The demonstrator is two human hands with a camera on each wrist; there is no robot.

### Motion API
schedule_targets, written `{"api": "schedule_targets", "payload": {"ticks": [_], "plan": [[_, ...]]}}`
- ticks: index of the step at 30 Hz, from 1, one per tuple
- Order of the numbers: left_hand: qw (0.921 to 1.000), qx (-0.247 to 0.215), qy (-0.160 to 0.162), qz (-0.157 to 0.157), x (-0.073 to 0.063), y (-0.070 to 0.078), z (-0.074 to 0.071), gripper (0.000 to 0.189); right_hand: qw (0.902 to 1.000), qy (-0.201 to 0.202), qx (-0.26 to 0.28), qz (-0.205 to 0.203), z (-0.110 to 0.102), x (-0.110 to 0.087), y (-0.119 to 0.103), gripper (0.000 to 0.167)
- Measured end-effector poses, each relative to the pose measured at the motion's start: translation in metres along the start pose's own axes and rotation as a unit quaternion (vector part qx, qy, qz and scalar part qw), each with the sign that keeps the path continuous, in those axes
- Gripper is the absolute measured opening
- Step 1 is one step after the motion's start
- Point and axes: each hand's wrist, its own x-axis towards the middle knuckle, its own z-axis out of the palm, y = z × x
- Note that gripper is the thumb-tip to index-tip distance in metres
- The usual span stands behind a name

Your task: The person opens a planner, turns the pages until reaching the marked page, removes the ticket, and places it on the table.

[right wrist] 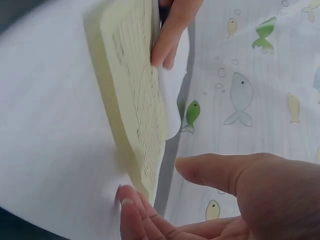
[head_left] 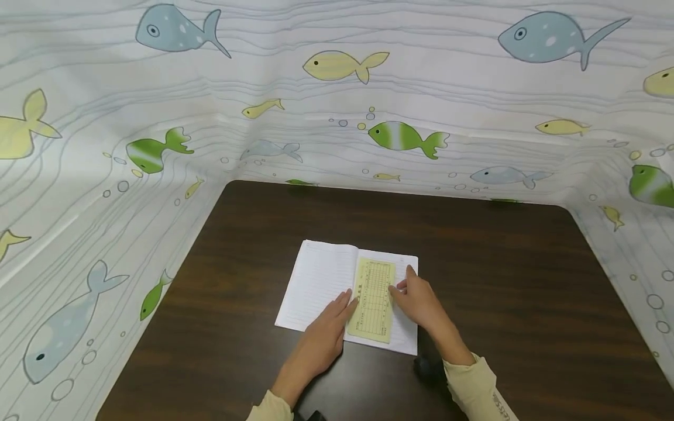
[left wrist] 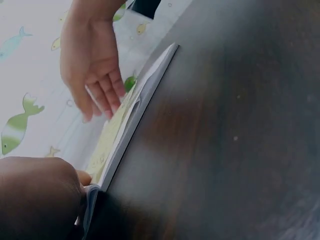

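Note:
An open lined notebook (head_left: 326, 280) lies on the dark table. On its right-hand page sits a narrow yellow pad of printed forms (head_left: 375, 301), whose thick edge shows in the right wrist view. The left hand (head_left: 323, 336) rests along the fold, its fingers at the pad's left edge. At the pad's right edge is the right hand (head_left: 418, 301), thumb and fingers spread apart. In the right wrist view those fingertips (right wrist: 131, 205) are beside the pad's edge, and the thumb (right wrist: 200, 170) stands clear of it.
The brown wooden table (head_left: 253, 228) stretches around the notebook. A white cloth (head_left: 295, 93) printed with fish rises behind and at both sides. Dark wrist gear (head_left: 429, 368) sits by the right forearm.

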Motion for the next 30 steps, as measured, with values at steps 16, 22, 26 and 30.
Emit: {"api": "schedule_targets", "payload": {"ticks": [16,22,26,30], "plan": [[0.9999,-0.012,0.010,-0.005,0.000,0.009,0.008,0.054,0.9974,0.063,0.035,-0.006,-0.008,0.019,0.010,0.035],[0.9998,-0.002,0.019,0.001,-0.002,0.005,0.009,0.055,0.9972,0.073,0.010,0.001,-0.052,0.020,0.033,0.046],[0.9998,0.004,0.021,0.005,-0.003,0.004,0.007,0.054,0.9981,0.051,-0.024,0.023,-0.082,0.020,0.060,0.053],[0.9995,0.014,0.028,0.011,-0.004,0.001,0.004,0.053,0.9971,0.022,-0.055,0.048,-0.098,0.021,0.085,0.057]]}}
